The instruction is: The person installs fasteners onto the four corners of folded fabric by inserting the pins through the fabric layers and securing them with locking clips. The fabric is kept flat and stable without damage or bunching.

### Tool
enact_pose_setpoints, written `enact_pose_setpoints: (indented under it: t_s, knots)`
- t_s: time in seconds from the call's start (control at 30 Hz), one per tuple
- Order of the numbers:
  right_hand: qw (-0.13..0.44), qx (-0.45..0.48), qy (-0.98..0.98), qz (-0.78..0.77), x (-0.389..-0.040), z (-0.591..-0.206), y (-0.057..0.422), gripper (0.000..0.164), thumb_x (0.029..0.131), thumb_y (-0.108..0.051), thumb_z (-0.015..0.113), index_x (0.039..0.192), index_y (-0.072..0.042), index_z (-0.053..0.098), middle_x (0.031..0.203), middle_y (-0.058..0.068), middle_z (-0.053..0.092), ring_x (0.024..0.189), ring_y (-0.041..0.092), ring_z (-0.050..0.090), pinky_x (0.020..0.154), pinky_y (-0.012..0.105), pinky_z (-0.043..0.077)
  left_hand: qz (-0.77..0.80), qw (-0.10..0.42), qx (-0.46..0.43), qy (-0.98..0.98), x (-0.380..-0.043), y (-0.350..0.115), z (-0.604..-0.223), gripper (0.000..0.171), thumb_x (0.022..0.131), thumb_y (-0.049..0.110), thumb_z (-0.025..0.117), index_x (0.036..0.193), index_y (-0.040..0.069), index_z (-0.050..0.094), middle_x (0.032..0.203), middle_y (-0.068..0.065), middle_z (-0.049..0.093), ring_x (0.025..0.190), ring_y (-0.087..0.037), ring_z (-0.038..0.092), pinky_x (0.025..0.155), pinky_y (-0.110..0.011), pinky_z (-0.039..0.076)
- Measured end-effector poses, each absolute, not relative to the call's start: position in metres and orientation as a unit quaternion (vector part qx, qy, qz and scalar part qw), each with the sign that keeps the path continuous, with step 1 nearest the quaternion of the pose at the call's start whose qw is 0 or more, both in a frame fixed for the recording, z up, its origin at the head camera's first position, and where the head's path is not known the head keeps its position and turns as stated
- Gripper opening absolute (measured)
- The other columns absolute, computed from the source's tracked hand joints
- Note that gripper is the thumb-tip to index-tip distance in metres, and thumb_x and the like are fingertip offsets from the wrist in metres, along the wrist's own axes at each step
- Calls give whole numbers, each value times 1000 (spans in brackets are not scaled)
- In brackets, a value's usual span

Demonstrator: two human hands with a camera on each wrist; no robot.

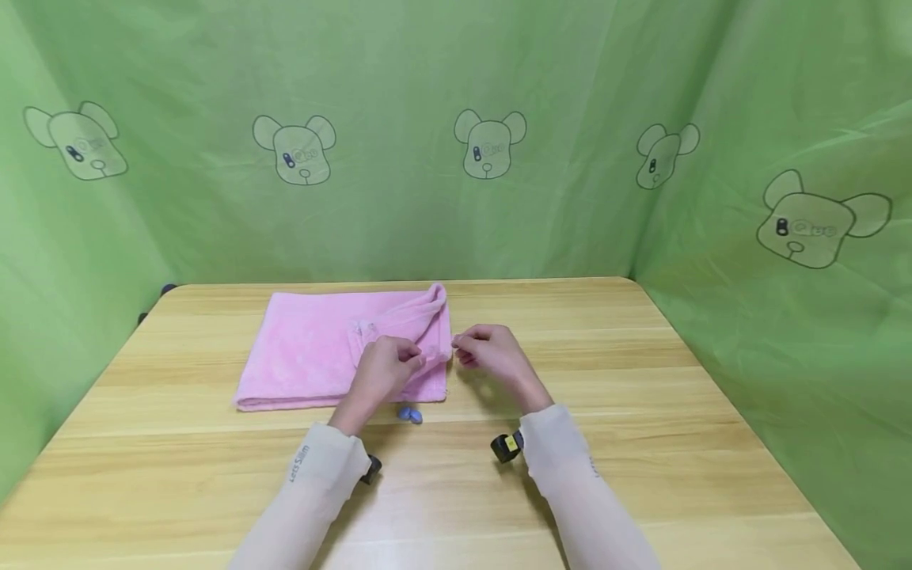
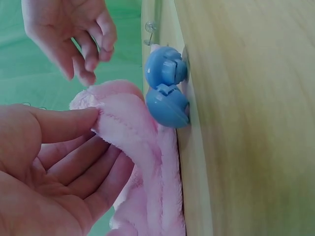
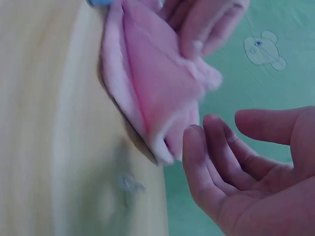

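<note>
A folded pink plush cloth (image 1: 299, 348) lies on the table, its right part lifted and turned over. My left hand (image 1: 388, 364) pinches the cloth's raised edge between thumb and fingers, seen close in the left wrist view. Just off the cloth's right edge hovers my right hand (image 1: 492, 352); its fingers are loosely bent, with a gap to the thumb and nothing between them in the right wrist view. Two rounded blue plastic pieces (image 2: 167, 66) with slotted ends lie side by side by the cloth's front edge.
A small clear piece (image 3: 130, 183) sits on the wooden table (image 1: 606, 491), in the shadow near my right hand. Green curtains (image 1: 399, 214) printed with mouse heads enclose the table at the back and sides. Black wrist cameras (image 1: 505, 448) hang beneath both sleeves.
</note>
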State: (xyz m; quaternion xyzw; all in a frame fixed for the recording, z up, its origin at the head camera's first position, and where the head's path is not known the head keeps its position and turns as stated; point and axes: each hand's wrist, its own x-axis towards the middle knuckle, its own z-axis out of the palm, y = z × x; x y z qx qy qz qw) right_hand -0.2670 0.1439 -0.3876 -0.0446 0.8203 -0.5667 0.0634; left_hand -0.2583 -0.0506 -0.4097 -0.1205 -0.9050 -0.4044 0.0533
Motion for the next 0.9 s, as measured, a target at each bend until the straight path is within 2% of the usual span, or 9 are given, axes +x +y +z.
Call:
enact_pose_setpoints:
  t_s: [0.13,0.27,0.43,0.63,0.9]
  knots:
    - [23,-29,845,-533,-267,-382,153,17,95,-9,62,98,8,67,87,19,67,79,30,64,72,34,57,-407,57,-120,-904,-259,-51,-410,4,85,11,75,88,8,75,78,-1,71,69,-14,61,69,-35,53]
    - [-10,-18,897,-441,-268,-385,159,13,88,-13,70,92,-1,68,80,10,66,71,23,61,66,33,53,-406,59,-119,-904,-259,-51,-411,4,85,10,74,88,7,75,79,-2,71,69,-14,61,69,-35,53]
    - [13,-23,937,-349,-271,-395,158,13,83,-15,75,89,-5,68,82,6,65,72,20,59,66,35,51,-405,54,-109,-906,-259,-52,-410,5,85,10,74,89,7,75,79,-2,71,70,-14,62,69,-35,54]
    - [41,-22,951,-304,-272,-403,157,9,79,-7,74,87,-7,69,83,5,65,73,21,58,66,34,49,-403,53,-113,-907,-259,-52,-410,6,86,11,74,90,7,75,80,-3,72,69,-14,62,69,-35,54]
    - [22,-27,958,-284,-272,-409,156,8,75,0,68,76,-8,69,73,3,64,68,21,56,60,31,47,-405,48,-112,-906,-260,-52,-412,6,86,12,74,90,7,75,81,-3,72,70,-14,62,70,-35,54]
